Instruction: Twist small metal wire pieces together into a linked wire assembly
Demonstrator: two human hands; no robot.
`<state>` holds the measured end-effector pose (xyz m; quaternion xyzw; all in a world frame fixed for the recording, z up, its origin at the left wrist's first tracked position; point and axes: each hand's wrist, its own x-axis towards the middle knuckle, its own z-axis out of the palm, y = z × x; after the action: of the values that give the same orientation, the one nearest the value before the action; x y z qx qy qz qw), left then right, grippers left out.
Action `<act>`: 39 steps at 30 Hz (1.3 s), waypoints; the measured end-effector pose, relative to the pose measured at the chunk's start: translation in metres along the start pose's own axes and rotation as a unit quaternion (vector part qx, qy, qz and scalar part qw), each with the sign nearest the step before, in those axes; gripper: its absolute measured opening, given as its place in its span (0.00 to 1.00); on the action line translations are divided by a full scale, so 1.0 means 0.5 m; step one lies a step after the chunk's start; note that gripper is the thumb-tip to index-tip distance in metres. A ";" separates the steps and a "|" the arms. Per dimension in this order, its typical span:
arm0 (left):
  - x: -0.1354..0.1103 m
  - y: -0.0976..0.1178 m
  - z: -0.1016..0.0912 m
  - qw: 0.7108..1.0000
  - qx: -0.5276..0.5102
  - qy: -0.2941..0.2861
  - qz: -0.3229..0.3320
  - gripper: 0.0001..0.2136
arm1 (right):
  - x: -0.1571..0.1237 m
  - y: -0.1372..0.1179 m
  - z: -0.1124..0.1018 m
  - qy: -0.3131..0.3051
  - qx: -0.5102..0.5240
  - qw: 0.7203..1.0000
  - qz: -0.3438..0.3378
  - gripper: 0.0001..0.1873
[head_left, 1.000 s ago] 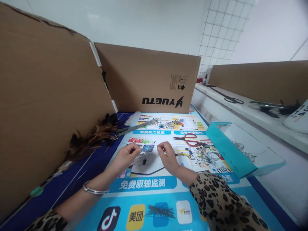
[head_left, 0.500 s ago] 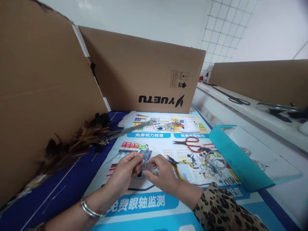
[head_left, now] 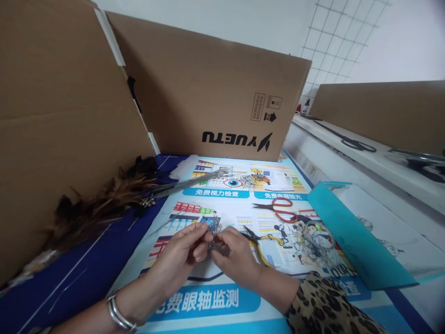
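Wire piece (head_left: 215, 227) pinched jointly by fingertips of left hand (head_left: 182, 255) and right hand (head_left: 238, 260), equally near both, over the middle of the surface (head_left: 86, 266)

The left hand (head_left: 181, 253) and right hand (head_left: 236, 257) were touching over the middle of the poster (head_left: 208, 301), with a clip (head_left: 214, 227) pinched between their fingertips. Pliers (head_left: 259, 241) lay just right of the right hand, with scissors (head_left: 281, 209) behind them. A ring (head_left: 318, 232) lay further right, beside a tray (head_left: 351, 241). Feathers (head_left: 104, 204) lay left of the poster, and wires (head_left: 194, 181) stretched from them behind the hands. A carton (head_left: 208, 102) stood behind everything.
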<state>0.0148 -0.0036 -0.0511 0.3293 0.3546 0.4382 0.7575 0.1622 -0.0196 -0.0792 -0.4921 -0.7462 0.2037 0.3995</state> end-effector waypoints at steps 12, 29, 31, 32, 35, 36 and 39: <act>-0.015 0.015 -0.011 0.999 0.035 -0.005 0.028 0.08 | 0.000 0.004 -0.017 -0.028 0.144 0.989 0.006 0.01; -0.030 -0.020 -0.042 0.995 0.090 -0.027 0.023 0.04 | -0.003 -0.008 -0.022 -0.033 0.182 0.983 0.020 0.02; -0.031 -0.019 -0.039 0.992 0.115 -0.036 0.027 0.05 | -0.003 -0.006 -0.021 -0.032 0.181 0.983 0.018 0.02; -0.031 -0.018 -0.037 0.991 0.125 -0.042 0.030 0.05 | -0.003 -0.005 -0.021 -0.032 0.179 0.983 0.018 0.03; -0.032 -0.012 -0.030 0.988 0.141 -0.051 0.039 0.07 | -0.003 -0.003 -0.021 -0.030 0.179 0.983 0.020 0.03; -0.031 -0.010 -0.029 0.987 0.145 -0.050 0.042 0.08 | -0.002 -0.003 -0.021 -0.030 0.180 0.983 0.022 0.03; -0.025 -0.011 -0.031 0.984 0.160 -0.049 0.054 0.09 | -0.002 -0.003 -0.021 -0.035 0.188 0.981 0.036 0.02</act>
<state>0.0000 -0.0138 -0.0605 0.4861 0.3639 0.3996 0.6867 0.1699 -0.0221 -0.0721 -0.4271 -0.6899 0.3715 0.4513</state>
